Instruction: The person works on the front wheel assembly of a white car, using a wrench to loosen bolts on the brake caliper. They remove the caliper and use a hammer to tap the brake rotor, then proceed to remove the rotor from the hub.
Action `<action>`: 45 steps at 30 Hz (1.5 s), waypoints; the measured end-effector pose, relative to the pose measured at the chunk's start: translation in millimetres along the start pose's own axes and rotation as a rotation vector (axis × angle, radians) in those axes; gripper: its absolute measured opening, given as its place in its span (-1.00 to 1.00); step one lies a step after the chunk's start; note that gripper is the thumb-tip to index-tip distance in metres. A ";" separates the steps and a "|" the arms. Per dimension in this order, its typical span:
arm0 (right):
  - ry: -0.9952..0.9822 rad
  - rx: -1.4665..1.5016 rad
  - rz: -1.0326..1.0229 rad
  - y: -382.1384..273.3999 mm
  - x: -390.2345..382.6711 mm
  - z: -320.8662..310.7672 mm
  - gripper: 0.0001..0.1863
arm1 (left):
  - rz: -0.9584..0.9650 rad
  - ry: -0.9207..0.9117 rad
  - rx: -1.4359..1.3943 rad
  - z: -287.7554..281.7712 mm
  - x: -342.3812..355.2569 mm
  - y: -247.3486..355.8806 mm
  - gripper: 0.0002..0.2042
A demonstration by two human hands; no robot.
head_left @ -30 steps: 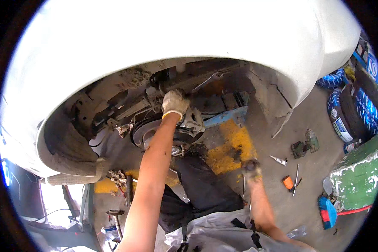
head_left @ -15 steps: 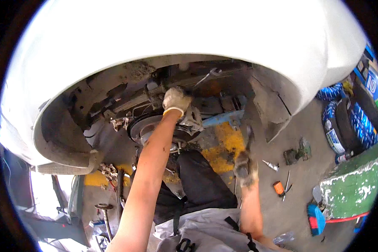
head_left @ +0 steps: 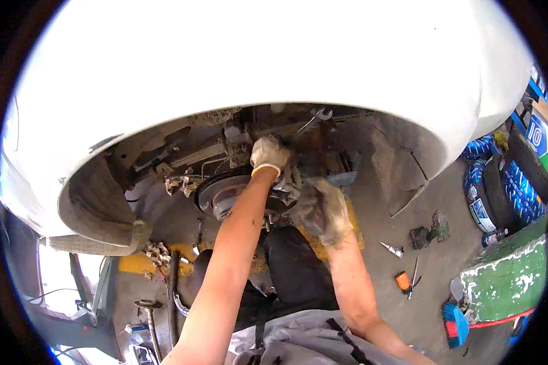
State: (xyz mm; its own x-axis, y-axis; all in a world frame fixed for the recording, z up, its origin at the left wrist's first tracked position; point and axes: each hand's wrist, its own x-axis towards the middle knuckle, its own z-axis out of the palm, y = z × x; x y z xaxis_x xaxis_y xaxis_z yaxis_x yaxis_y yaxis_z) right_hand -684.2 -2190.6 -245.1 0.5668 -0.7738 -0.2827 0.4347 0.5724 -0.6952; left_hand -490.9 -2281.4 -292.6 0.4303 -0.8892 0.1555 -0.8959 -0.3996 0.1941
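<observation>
Your trousers (head_left: pixel 301 267) and grey top (head_left: pixel 298 328) sit nearest, below your hands. The grey floor (head_left: pixel 371 292) spreads beneath, with a worn yellow band (head_left: pixel 133 264) running under your hands and out to their left. Your left hand (head_left: pixel 269 153), in a soiled pale glove, rests at the brake caliper (head_left: pixel 292 182); its fingers are hidden, so you cannot tell what they grip. Your right hand (head_left: pixel 330 216), also gloved, is just beside the caliper on its right, too blurred to tell whether it is open or closed, or holding anything. The brake disc (head_left: pixel 216 191) lies just left of and below your left hand, its flat face turned toward you. Just beyond that hand, up and to the right, is the wrench (head_left: pixel 311 123): its long axis slants, the forked end pointing up and away to the right, the shaft running back toward your glove. Over both hands arches the white car body (head_left: pixel 274 55).

On the floor right of your right hand lie a silver cone-tipped piece (head_left: pixel 393 249), an orange object (head_left: pixel 403 280) and a dark green object (head_left: pixel 429 231). Left of your left hand stands a flanged metal rod (head_left: pixel 149 304). Farther right are a blue brush (head_left: pixel 455 322), a chipped green block (head_left: pixel 505 277) and, beyond it, blue-wrapped tyres (head_left: pixel 493 188).
</observation>
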 end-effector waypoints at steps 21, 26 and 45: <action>0.460 -0.929 0.675 265.9 -185.2 -500.0 -0.69 | 0.507 -0.144 0.644 -18.8 17.3 -18.0 -0.76; -0.053 -1.813 0.654 278.2 -205.8 -556.5 -0.78 | 0.523 -0.212 0.589 -18.7 27.2 -26.8 -0.73; 0.571 0.285 0.244 288.8 -148.8 -469.4 -0.77 | 0.807 -0.003 0.402 -27.0 7.0 -66.8 -0.53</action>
State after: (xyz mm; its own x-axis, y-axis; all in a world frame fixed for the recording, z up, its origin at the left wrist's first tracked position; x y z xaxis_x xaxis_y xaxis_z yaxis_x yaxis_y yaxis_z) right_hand -971.5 -2037.4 -714.0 0.2475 -0.5904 -0.7682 0.5529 0.7372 -0.3884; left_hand -425.0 -2254.9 -278.2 -0.3464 -0.9332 0.0953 -0.8965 0.2994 -0.3265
